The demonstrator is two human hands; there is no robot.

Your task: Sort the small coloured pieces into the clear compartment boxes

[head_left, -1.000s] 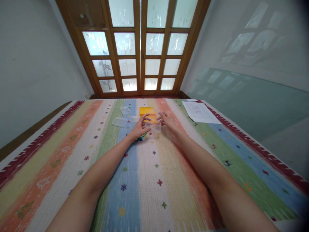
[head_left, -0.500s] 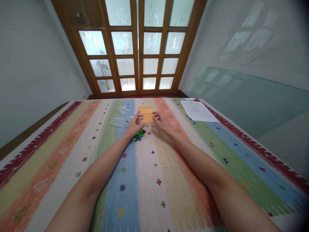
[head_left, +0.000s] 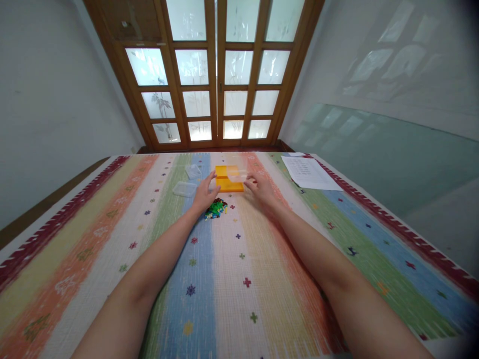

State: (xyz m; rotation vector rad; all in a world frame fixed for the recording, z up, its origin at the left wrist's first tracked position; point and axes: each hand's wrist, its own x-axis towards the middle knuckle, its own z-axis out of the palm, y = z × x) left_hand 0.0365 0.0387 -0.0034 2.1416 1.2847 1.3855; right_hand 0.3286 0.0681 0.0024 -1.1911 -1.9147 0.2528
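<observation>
Head view: we looked down along two bare forearms onto a striped cloth (head_left: pixel 75 259) that covered the whole surface, with wooden glazed doors (head_left: pixel 219 75) at the far end.

Farthest left among the things, a flat clear container (head_left: pixel 184 188) lay on the green stripe. A smaller clear container (head_left: pixel 193 171) lay just beyond it, a little to the right. The two were near each other but apart.

Next came the left hand (head_left: pixel 204 192). It was open, palm down, with the fingers spread and nothing gripped. Its thumb reached to the left edge of the orange tray (head_left: pixel 228 185), and we could not tell whether it touched. Just near of that hand, a pile of small coloured bricks (head_left: pixel 215 208), mostly green, sat on the cloth between the two wrists.

The orange tray lay flat at the centre, just beyond the bricks. A clear box (head_left: pixel 236 174) stood over its far right part. Whether the box rested on the tray or was held a little above it, we could not tell.

The right hand (head_left: pixel 262 189) was just right of the tray, with its fingers stretched toward the right side of the clear box. We could not tell whether they gripped it or only touched it.

Well apart to the far right, a printed sheet of paper (head_left: pixel 309 173) lay on the cloth.
</observation>
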